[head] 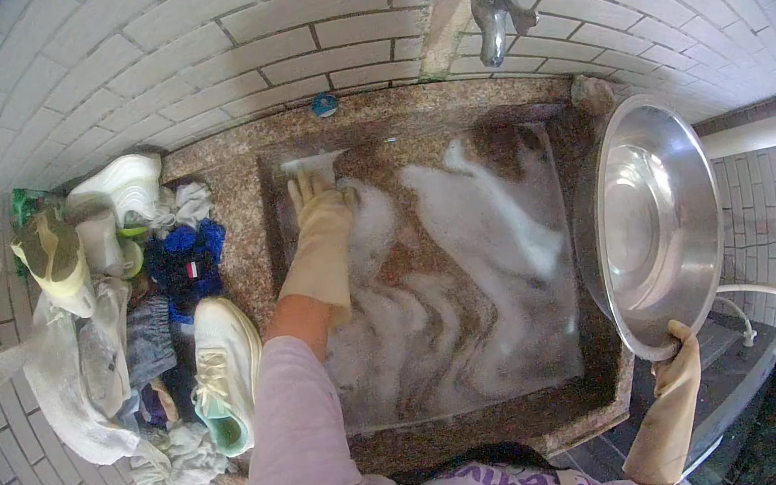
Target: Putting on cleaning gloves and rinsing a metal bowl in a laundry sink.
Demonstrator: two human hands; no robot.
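My left hand (316,200), in a cream rubber glove, lies with fingers spread at the far left part of a brown granite sink (223,146); whether it touches the bottom is unclear. Foamy, cloudy water (491,227) covers the sink's floor in white streaks. At the right, my right hand (674,343), gloved alike, grips the near rim of a stainless steel basin (657,232). The basin is tilted on its side, its inside facing left and up. Nothing shows inside it.
Left of the sink lie a white sneaker (227,372), more shoes (54,262), blue cloth (188,265) and white cloths (177,470). A metal tap (491,16) juts from the tiled wall. A stone (591,94) rests at the back right corner; a blue cap-like disc (325,105) lies on the back ledge.
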